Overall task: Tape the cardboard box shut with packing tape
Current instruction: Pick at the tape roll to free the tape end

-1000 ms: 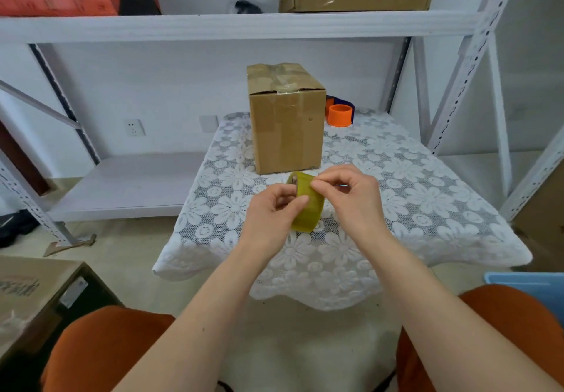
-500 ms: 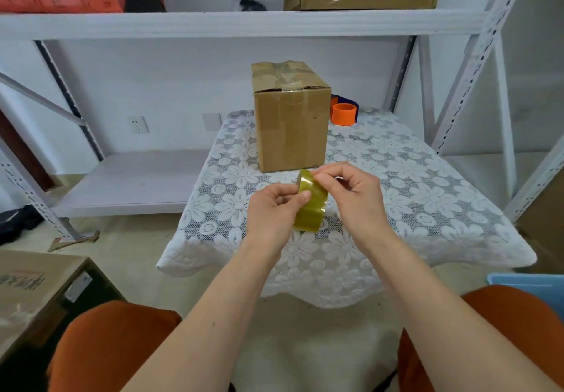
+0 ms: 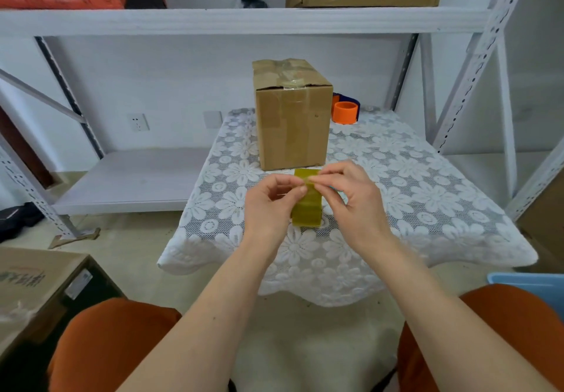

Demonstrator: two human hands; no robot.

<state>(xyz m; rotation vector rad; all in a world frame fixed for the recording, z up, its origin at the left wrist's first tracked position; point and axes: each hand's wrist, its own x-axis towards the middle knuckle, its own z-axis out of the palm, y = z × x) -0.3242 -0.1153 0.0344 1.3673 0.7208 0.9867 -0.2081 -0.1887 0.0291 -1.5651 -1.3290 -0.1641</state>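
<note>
One roll: the packing tape (image 3: 306, 205) was held on edge above the table's (image 3: 427, 208) near half, in front of the cardboard box (image 3: 293, 123).
Left hand (image 3: 268, 205): fingers closed on the roll's left side.
Right hand (image 3: 354, 196): fingertips pinched at the roll's top rim.
Change: the roll had turned more edge-on than a second before, likely hunting the tape end; nothing pulled free yet.
Count: one box on the table, its top flap gaping; one orange roll (image 3: 345, 112) behind it.
</note>
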